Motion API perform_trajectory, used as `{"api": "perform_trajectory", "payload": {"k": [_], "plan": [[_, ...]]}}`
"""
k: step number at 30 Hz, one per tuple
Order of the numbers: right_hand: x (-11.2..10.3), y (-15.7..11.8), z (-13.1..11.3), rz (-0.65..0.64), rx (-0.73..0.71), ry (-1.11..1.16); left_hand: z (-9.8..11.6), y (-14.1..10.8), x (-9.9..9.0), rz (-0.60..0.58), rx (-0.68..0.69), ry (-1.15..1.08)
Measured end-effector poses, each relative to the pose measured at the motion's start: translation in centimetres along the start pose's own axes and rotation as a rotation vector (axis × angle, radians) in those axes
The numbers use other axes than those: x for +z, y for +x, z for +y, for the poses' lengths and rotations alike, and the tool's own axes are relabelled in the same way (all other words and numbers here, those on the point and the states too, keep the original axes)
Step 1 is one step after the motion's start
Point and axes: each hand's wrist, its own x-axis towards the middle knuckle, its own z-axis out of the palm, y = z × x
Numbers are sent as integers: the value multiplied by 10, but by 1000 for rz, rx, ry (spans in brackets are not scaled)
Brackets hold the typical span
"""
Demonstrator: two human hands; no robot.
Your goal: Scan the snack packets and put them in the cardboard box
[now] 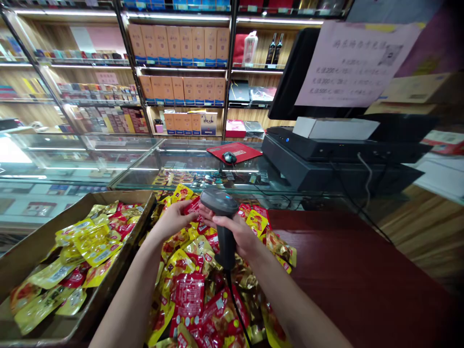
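A dark grey barcode scanner [226,246] stands upright in my right hand [241,234], whose thumb and fingers wrap round it just below the head. Its black cable runs down over a heap of snack packets [188,295], shiny red, yellow and gold. Just left of the scanner, my left hand [174,220] pinches a small red snack packet [193,206] between thumb and fingers. Part of that packet is hidden by the fingers and scanner head. Both hands are above the far part of the heap.
On the left is an open cardboard box [139,198] with several similar packets in it. The heap lies on a dark red-brown tabletop [326,270]. Behind it, a glass counter [174,154] carries a mouse [229,157] on a red mat [248,151], beside a black monitor [290,72] and cash drawer [308,171].
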Motion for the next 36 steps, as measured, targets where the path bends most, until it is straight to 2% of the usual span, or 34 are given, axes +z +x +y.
{"api": "perform_trajectory", "payload": {"k": [2, 5, 9, 15, 22, 36], "plan": [[2, -3, -3, 14, 22, -83, -4, 3, -7, 55, -63, -211], [3, -5, -1, 20, 171, -215, -11, 6, -15, 181, -125, -450], [6, -5, 11, 19, 329, -396, -19, 9, -19, 266, -160, -599], [13, -3, 31, 34, 343, -457, -27, 13, -21, 281, -194, -578], [17, -3, 50, 6, 274, -522, -28, 13, -22, 321, -200, -532], [22, -6, 46, -8, 256, -541, -30, 14, -23, 297, -225, -533]]}}
